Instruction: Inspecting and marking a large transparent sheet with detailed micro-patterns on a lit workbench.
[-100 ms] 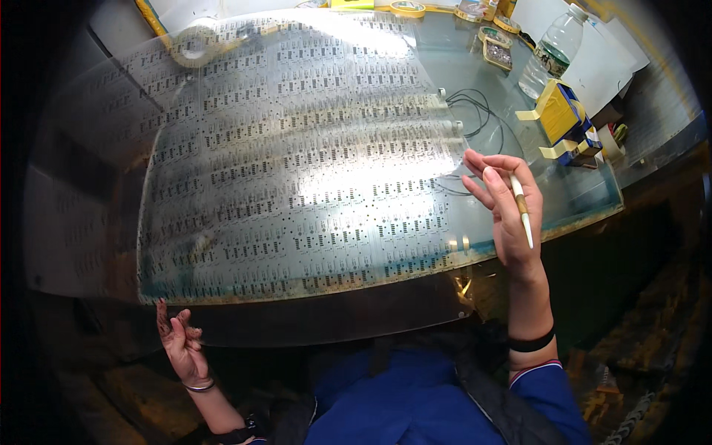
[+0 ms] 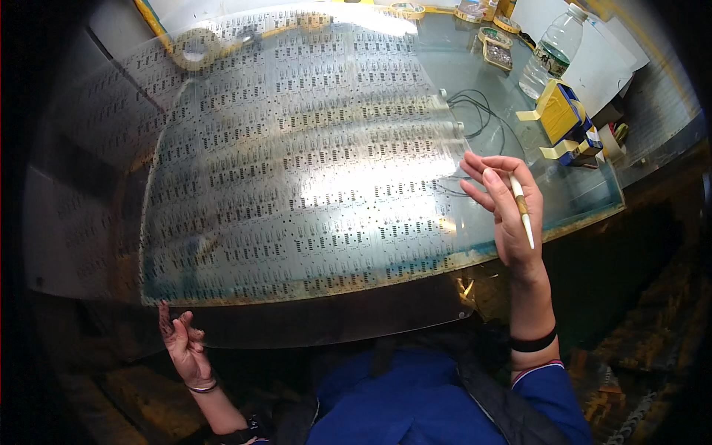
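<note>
A large clear film sheet (image 2: 326, 241) printed with rows of small dark patterns lies over a glass-topped table (image 2: 552, 200) and hangs past its left and front edges. At the sheet's front left corner, my left hand (image 2: 189, 350) pinches the film, thumb on top; the other fingers look darker through it, index finger stretched forward. My right hand (image 2: 508, 208) is raised beside the sheet's right edge, fingertips close to it; whether they touch I cannot tell. A slim white pen-like tool (image 2: 522, 208) with a tan middle and pointed tip rests in this hand, between thumb and index finger.
To the right stand a blue tape dispenser (image 2: 564, 122) with yellow tape and a clear plastic bottle (image 2: 552, 52). Thin dark cables (image 2: 482, 107) coil by the sheet. Tape rolls (image 2: 495, 35) lie at the back; another roll (image 2: 196, 49) shows through the film. Bright glare crosses the sheet.
The film has shifted very slightly, and the glare on it has changed. Both hands have hardly moved.
</note>
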Available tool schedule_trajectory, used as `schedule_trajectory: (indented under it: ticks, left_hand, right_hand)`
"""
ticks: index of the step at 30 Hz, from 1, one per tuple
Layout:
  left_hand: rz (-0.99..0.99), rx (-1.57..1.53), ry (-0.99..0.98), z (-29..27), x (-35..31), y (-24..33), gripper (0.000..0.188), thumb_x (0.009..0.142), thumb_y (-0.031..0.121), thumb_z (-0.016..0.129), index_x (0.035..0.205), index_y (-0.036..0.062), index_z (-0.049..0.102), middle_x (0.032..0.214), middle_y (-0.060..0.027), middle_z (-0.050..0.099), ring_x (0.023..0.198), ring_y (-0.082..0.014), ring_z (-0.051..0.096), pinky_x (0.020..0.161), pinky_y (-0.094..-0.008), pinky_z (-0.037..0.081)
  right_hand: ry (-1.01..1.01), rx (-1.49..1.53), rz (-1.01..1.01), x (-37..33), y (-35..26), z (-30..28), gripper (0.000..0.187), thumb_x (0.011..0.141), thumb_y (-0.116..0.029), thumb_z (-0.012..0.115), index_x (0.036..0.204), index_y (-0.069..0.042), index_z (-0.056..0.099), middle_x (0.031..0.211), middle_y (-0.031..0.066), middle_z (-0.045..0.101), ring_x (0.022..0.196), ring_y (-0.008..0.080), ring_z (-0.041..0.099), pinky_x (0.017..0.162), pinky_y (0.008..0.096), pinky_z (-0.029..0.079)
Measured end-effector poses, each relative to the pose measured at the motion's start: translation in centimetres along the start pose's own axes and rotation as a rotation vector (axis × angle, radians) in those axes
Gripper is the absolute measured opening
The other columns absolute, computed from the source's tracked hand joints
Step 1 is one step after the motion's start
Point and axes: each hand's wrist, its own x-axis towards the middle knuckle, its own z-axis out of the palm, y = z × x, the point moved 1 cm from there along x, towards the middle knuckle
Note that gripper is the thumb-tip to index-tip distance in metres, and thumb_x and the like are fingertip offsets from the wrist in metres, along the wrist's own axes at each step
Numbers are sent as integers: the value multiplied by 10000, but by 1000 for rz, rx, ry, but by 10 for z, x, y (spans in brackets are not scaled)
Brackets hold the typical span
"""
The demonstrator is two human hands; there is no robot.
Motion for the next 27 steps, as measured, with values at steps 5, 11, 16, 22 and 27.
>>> schedule_trajectory:
  ticks: [5,11,16,22,27]
  left_hand:
    - [1,-60,-22,2,1,-4,469,976,129,487,1422,131,341,1043,-155,654,628,-141,669,398,-154,462]
    - [-7,-112,-1,12,-4,0,450,980,120,475,1413,137,356,1029,-163,661,648,-168,685,409,-163,481]
    - [-30,-96,32,28,-8,5,428,975,128,488,1391,134,392,1006,-161,670,640,-174,686,410,-164,479]
    - [-51,-220,-27,58,-12,13,408,982,105,453,1385,106,387,1034,-199,656,712,-239,704,445,-189,536]
    - [-40,-245,-44,78,-15,22,415,982,110,450,1388,75,371,1058,-232,640,760,-280,704,514,-226,591]
  right_hand:
    - [-27,-7,62,-1,-5,0,214,946,-126,523,1093,29,513,1101,227,610,982,277,648,814,360,565]
    - [-43,-37,124,-2,-7,-2,237,941,-167,530,1096,11,516,1035,219,641,868,252,678,708,327,586]
    - [-30,-34,118,-4,-6,0,235,936,-168,533,1101,-1,517,1022,214,645,817,232,680,654,310,588]
    - [17,-27,82,-5,-2,-8,287,949,-187,514,1160,5,490,1026,218,644,783,185,682,595,263,588]
    - [10,48,64,-5,-2,-11,324,971,-168,464,1232,22,440,1064,238,625,787,182,678,594,242,578]
